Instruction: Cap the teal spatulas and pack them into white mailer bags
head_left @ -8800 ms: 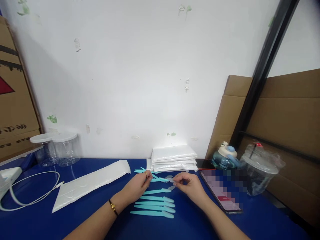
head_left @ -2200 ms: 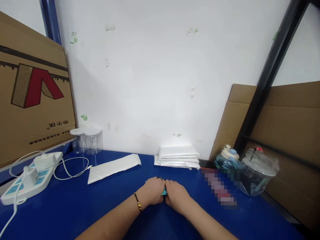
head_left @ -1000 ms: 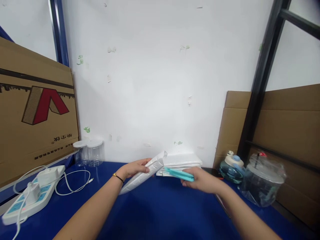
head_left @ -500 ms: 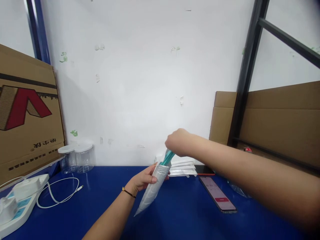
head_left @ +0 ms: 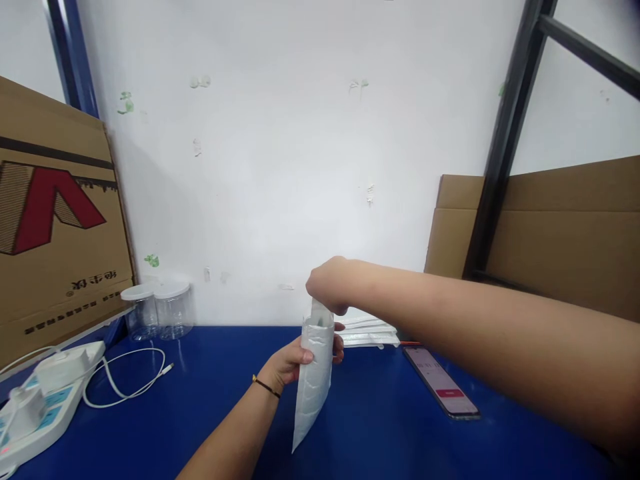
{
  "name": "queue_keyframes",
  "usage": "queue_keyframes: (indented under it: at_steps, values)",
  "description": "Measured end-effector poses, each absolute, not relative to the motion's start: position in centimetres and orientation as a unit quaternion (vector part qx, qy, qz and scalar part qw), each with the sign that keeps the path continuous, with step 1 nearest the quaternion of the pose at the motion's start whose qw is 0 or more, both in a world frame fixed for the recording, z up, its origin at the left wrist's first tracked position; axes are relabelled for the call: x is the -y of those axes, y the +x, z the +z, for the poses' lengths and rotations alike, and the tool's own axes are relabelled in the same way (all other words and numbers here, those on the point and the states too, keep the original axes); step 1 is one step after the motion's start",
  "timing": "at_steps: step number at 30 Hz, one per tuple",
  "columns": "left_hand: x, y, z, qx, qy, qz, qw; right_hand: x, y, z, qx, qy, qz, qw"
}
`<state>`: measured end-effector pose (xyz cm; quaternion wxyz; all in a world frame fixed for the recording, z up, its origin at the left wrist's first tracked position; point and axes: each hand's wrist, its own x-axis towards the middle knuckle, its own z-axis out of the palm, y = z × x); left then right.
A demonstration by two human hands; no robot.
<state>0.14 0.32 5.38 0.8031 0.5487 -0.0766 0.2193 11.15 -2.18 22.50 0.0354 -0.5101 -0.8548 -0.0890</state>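
Note:
A white bubble mailer (head_left: pixel 315 387) stands nearly upright above the blue table, its open end at the top and one lower corner pointing down. My left hand (head_left: pixel 295 357) is closed around its upper part, thumb on the near face and fingertips showing at the right edge. Bent over the mouth of the mailer, my right hand (head_left: pixel 333 283) is curled with its back to me. Its fingers are mostly hidden, so what they grip cannot be made out. A pale strip of the mailer's back side rises from the mouth to this hand.
Behind the hands lies a stack of white mailers (head_left: pixel 370 330). A phone (head_left: pixel 443 383) rests to the right on the blue table (head_left: pixel 215 373). At left are a power strip (head_left: pixel 65 400), a white cable (head_left: pixel 123 400), two clear jars (head_left: pixel 173 313) and a cardboard box (head_left: pixel 60 267).
The mailer has swung more upright. My right hand has shifted left over its mouth, and the teal thing that stuck out between hand and mailer no longer shows.

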Motion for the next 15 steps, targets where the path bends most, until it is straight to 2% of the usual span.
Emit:
queue_keyframes:
  at_steps: [3, 5, 11, 15]
  values:
    - [-0.3, -0.1, 5.5, 0.083, 0.555, 0.207, 0.801, 4.0, 10.7, 24.5, 0.825, -0.538, -0.129, -0.113]
    - [0.0, -0.1, 5.8, 0.091, 0.559, 0.199, 0.800, 5.1, 10.8, 25.3, 0.835, -0.523, -0.122, -0.119]
    - [-0.7, -1.3, 5.7, 0.075, 0.572, 0.194, 0.793, 5.3, 13.6, 23.0, 0.923, -0.384, 0.010, 0.004]
    - [-3.1, -3.3, 3.5, -0.037, 0.604, 0.203, 0.770, 4.8, 16.1, 19.8, 0.919, -0.367, -0.003, 0.145]
